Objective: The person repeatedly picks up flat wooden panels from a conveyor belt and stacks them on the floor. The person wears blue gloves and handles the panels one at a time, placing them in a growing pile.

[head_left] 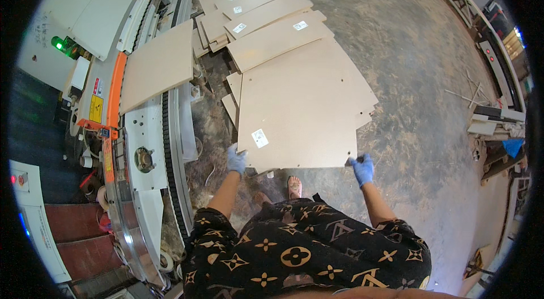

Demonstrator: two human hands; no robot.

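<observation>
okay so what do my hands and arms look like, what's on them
Your left hand and right hand are in light blue gloves. Both forearms are bare below short black sleeves patterned with tan flower and star shapes.

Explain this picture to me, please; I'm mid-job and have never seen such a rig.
There's no robot: one fisheye camera on a person's head looks down, so straight edges bend. The person's left hand and right hand, both blue-gloved, hold the near corners of a large pale board, which bears a white label. Beyond it, more boards lie overlapping, several labelled. At picture left stands a long machine with another board resting on it.
</observation>
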